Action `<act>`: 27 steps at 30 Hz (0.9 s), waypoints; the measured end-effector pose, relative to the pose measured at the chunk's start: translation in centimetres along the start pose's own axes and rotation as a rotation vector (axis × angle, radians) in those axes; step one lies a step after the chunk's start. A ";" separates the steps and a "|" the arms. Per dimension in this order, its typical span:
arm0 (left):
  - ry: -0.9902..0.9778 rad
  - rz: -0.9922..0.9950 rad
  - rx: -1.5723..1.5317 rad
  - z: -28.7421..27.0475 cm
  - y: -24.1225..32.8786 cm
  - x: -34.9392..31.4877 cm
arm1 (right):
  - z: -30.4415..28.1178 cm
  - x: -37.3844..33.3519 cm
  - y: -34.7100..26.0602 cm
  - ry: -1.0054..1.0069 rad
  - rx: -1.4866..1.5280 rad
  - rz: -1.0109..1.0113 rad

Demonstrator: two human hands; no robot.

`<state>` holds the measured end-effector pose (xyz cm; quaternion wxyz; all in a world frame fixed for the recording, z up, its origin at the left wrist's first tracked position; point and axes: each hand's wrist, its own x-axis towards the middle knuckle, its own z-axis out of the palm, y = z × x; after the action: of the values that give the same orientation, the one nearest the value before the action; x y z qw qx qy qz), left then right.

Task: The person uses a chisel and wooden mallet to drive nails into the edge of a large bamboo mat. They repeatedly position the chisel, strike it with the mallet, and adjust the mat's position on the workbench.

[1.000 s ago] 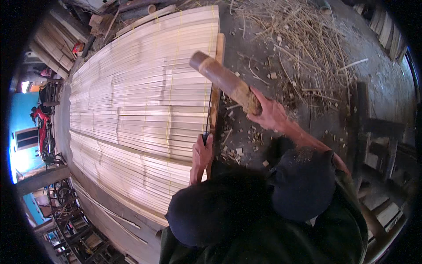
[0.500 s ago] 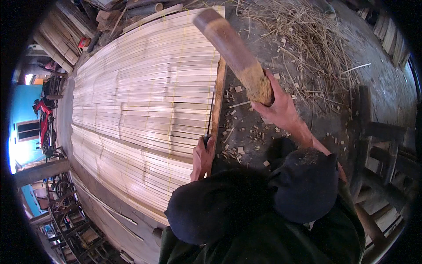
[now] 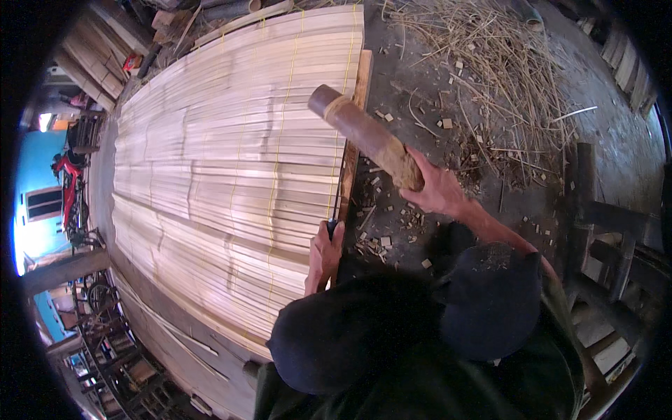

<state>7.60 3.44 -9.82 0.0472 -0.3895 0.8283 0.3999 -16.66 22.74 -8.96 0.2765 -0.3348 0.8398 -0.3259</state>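
A wide mat of pale split-bamboo slats (image 3: pixel 210 133), bound with rows of yellow string, lies over the floor on my left. At its right edge my left hand (image 3: pixel 323 253) is closed around the dark handle of a long knife (image 3: pixel 332 227). The thin blade points away from me along the slat ends, above a narrow wooden board (image 3: pixel 362 80). My right hand (image 3: pixel 439 189) grips the rough, pale end of a brown bamboo club (image 3: pixel 364 133). Its thick far end is over the mat's edge, near the blade; I cannot tell whether they touch.
Small cut-off pieces (image 3: pixel 386 241) litter the dark floor right of the board. A heap of thin strips (image 3: pixel 483 77) lies farther off. A dark wooden frame (image 3: pixel 616 231) stands at the right, and bamboo lengths (image 3: pixel 91 59) lean at the far left.
The club has come down and toward me, its far end now lower over the mat's edge. My right hand has dropped slightly; my left hand keeps its hold on the knife.
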 end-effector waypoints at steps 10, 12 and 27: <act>0.029 -0.059 0.196 0.1 2.2 -0.4 | -1.3 0.5 -0.7 0.218 0.270 -0.093; -0.020 -0.061 0.036 -1.1 1.9 -0.8 | -1.5 0.0 -1.1 0.259 0.283 -0.090; -0.047 -0.128 -0.104 -1.2 0.5 -2.2 | -5.9 1.1 -8.9 0.553 0.568 -0.508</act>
<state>9.00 4.11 -7.83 0.0720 -0.4342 0.7785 0.4475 -17.95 19.00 1.02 0.0344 -0.3416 0.6510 -0.6770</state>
